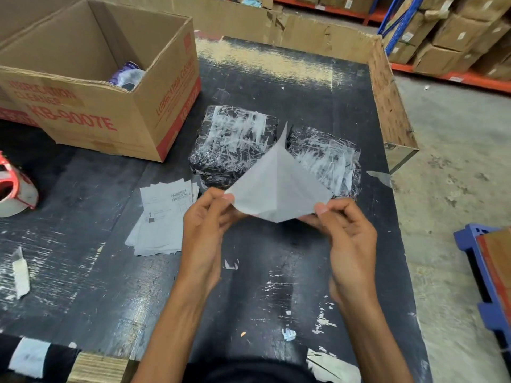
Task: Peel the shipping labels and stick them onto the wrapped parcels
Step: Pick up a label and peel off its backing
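Note:
I hold a white shipping label sheet point(279, 186) up over the black table, its blank back toward me and one corner pointing away. My left hand point(203, 230) pinches its left corner and my right hand point(348, 236) pinches its right corner. Behind the sheet lie two black parcels wrapped in clear film, the left parcel point(235, 136) and the right parcel point(329, 158), side by side. A stack of printed labels point(163, 214) with barcodes lies on the table just left of my left hand.
An open cardboard box point(116, 106) stands at the back left. A red tape dispenser point(13, 186) sits at the left edge. Cardboard walls point(392, 100) fence the table's back and right. A blue crate point(486, 275) stands on the floor at right. Scraps of tape dot the table point(262, 286).

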